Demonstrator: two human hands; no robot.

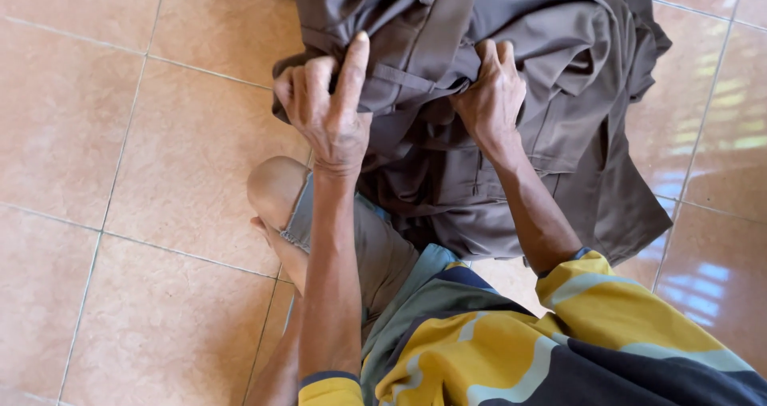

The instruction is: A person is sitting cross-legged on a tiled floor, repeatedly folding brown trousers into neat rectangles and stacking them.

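Observation:
A grey-brown garment [551, 134], crumpled with visible seams and a strap, lies on the tiled floor in front of me. My left hand [327, 106] grips its left edge, index finger stretched up over the cloth. My right hand [491, 94] is closed on a fold near the garment's middle, knuckles up. Both forearms reach forward from yellow and dark blue sleeves.
The floor [96, 134] is glossy orange-pink tile with pale grout lines. My bent knee [276, 186] in grey shorts rests on the floor just below the left hand. Bright light reflects on the tiles at the right [719, 110].

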